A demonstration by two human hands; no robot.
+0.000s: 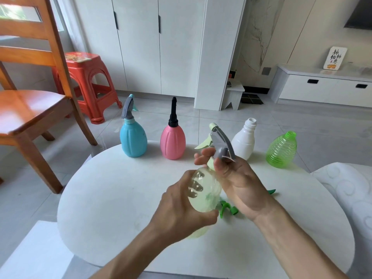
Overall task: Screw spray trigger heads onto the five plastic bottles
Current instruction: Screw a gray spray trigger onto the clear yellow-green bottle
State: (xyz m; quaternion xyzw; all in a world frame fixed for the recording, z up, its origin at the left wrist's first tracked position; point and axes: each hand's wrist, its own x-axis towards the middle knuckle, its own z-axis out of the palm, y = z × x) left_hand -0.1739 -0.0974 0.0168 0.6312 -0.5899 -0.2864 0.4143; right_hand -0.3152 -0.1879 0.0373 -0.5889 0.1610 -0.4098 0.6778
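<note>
My left hand (179,210) grips a pale yellow translucent bottle (203,190), tilted above the white round table (112,198). My right hand (235,178) is closed on a grey spray trigger head (221,143) sitting at that bottle's neck. Along the far edge stand a blue bottle (132,139) with a grey trigger head, a pink bottle (172,142) with a black nozzle cap, a white bottle (244,140) with an open neck, and a green ribbed bottle (281,151) with an open neck. Green trigger head parts (227,209) lie on the table, mostly hidden under my hands.
A wooden chair (26,109) stands at the left and a red plastic stool (88,83) behind it. White cabinets (159,43) line the far wall. A white patterned seat (350,190) borders the table on the right.
</note>
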